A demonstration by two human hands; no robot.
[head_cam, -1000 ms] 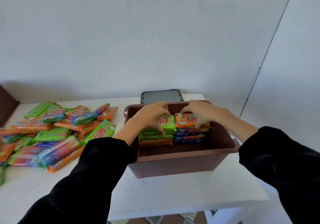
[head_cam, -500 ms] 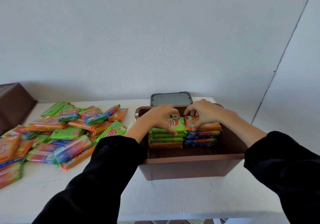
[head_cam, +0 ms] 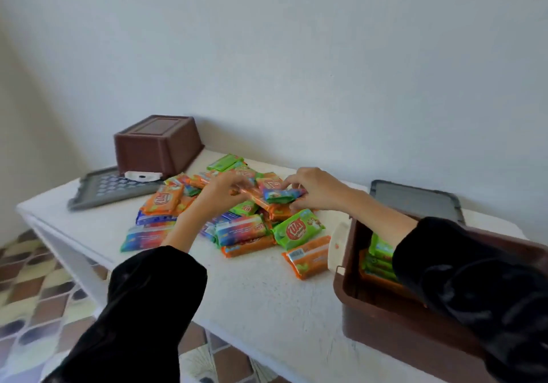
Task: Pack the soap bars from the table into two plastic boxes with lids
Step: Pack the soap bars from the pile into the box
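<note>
Soap bars [head_cam: 381, 252] already stacked sit in the open brown box [head_cam: 385, 317] nearest me at right. The loose pile [head_cam: 237, 228] lies on the table [head_cam: 267, 299], left of that box. Over the pile's far side my right hand [head_cam: 314, 186] grips a blue-green bar [head_cam: 281, 196], long axis running left-right. My left hand [head_cam: 225, 189] curls at an orange bar [head_cam: 255, 198], hold too blurred to call. The box lies right of both hands and nearer me, and the right hand is closer to it. The upturned second box [head_cam: 157, 145] stands beyond.

Soft even daylight, mild motion blur, wide-angle bending at edges
</note>
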